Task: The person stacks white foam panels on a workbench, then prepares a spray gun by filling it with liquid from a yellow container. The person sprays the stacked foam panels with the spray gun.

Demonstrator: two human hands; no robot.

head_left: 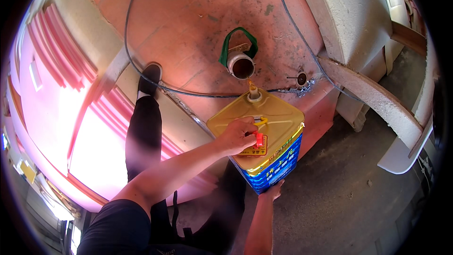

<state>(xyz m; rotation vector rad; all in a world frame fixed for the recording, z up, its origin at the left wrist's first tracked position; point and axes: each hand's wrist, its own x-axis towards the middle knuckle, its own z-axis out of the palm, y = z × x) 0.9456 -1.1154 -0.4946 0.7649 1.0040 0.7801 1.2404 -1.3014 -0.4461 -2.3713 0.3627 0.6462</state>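
My left hand [236, 136] is closed on the yellow top handle of a square metal can [276, 108] with a gold lid and blue printed sides. A red cap [259, 138] shows at its fingers. Under the can's lower near corner, my right hand [272, 191] grips the base; most of its fingers are hidden. The can is tipped away from me. Amber liquid [251, 85] runs from its spout into a round metal cup [230, 62] just beyond, dark inside. A green strap [253, 42] loops behind the cup.
Everything rests by a reddish, stained surface [188, 28]. A black hose [188, 95] crosses it to a metal fitting [302, 85]. Curved pale panels [377, 94] stand at right, a large glossy pink piece [61, 113] at left. My shoe [151, 75] stands near the hose.
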